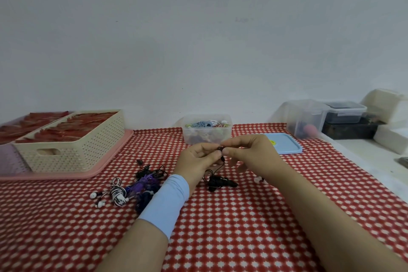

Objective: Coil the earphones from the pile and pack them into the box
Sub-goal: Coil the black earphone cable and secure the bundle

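My left hand [199, 159] and my right hand [247, 153] meet above the red checked table, both pinching the top of a black earphone cable. Its cord hangs down to a black coiled bundle [218, 181] lying on the cloth below my hands. A pile of earphones [136, 185] lies to the left: black ones, purple ones and a black-and-white striped pair with white buds. A clear plastic box [207, 132] holding coloured coiled earphones stands just behind my hands. Its blue lid [284, 143] lies flat to the right.
A cream perforated basket [72, 148] of red items sits on a pink tray [106, 161] at the left. Clear and dark containers [309, 117] and white foam blocks stand at the back right, beyond the cloth's edge. A wall rises behind the table.
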### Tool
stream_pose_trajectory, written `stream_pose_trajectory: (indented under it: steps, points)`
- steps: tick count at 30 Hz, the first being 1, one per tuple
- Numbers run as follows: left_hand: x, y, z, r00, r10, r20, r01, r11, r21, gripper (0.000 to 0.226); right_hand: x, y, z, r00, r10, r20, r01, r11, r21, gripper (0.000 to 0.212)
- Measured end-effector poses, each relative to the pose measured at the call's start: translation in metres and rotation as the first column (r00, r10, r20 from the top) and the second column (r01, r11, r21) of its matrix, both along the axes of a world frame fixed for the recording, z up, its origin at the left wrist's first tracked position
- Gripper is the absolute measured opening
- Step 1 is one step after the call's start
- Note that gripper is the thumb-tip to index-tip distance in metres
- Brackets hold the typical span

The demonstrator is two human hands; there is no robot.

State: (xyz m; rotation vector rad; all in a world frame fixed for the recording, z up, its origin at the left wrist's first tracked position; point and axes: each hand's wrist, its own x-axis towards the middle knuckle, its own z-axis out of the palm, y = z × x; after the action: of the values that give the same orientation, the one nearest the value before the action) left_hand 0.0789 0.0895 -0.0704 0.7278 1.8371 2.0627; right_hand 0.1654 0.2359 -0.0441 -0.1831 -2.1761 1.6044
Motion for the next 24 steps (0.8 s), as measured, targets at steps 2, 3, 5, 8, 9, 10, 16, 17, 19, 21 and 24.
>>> stream_pose_trajectory:
  steps: [2,3,5,8,9,10,16,17,19,21,24]
  points:
    - [0.0,0.001,0.0,1.0,0.019,-0.021,-0.019,1.0,0.009,0.016,-0.002,0.001,-0.001,1.0,-0.025,0.003,0.025,1.0,0.0,0.013]
    - [0.0,0.001,0.0,0.999,0.028,-0.024,-0.028,0.999,0.017,0.016,-0.003,0.001,-0.002,0.999,-0.036,0.006,0.036,0.999,0.01,0.012]
    - [0.001,0.002,0.0,0.999,0.032,-0.02,-0.032,0.999,0.038,0.015,-0.003,0.002,-0.002,0.999,-0.038,0.01,0.038,0.999,0.039,0.01]
    - [0.001,0.001,0.001,0.999,0.018,-0.031,-0.017,0.999,0.036,0.014,0.0,0.004,0.001,0.999,0.012,0.036,-0.012,1.0,-0.016,0.008]
    - [0.001,0.001,0.001,1.0,0.002,-0.024,-0.001,0.999,0.035,0.014,0.001,0.006,0.002,0.997,0.044,0.064,-0.039,0.996,-0.079,0.009]
    - [0.001,0.0,0.001,1.0,-0.018,-0.006,0.019,0.999,0.038,0.016,0.002,0.009,0.003,0.992,0.082,0.097,-0.068,0.987,-0.145,0.012]
    - [0.002,0.0,0.003,0.988,-0.126,0.084,0.121,0.991,0.064,0.018,0.002,0.016,0.003,0.958,0.217,0.186,-0.146,0.931,-0.335,0.036]
    - [0.002,0.0,0.004,0.987,-0.131,0.09,0.125,0.99,0.068,0.018,0.002,0.016,0.003,0.959,0.21,0.189,-0.141,0.935,-0.324,0.035]
    - [0.003,0.0,0.004,0.987,-0.134,0.09,0.128,0.989,0.068,0.017,0.002,0.015,0.003,0.966,0.174,0.193,-0.114,0.952,-0.284,0.025]
    - [0.003,0.0,0.005,0.985,-0.144,0.094,0.137,0.988,0.072,0.016,0.002,0.013,0.002,0.975,0.135,0.174,-0.089,0.965,-0.246,0.013]
    - [0.001,-0.002,0.004,0.979,-0.168,0.119,0.158,0.983,0.089,0.016,0.003,0.01,0.002,0.982,0.111,0.151,-0.079,0.975,-0.209,0.005]
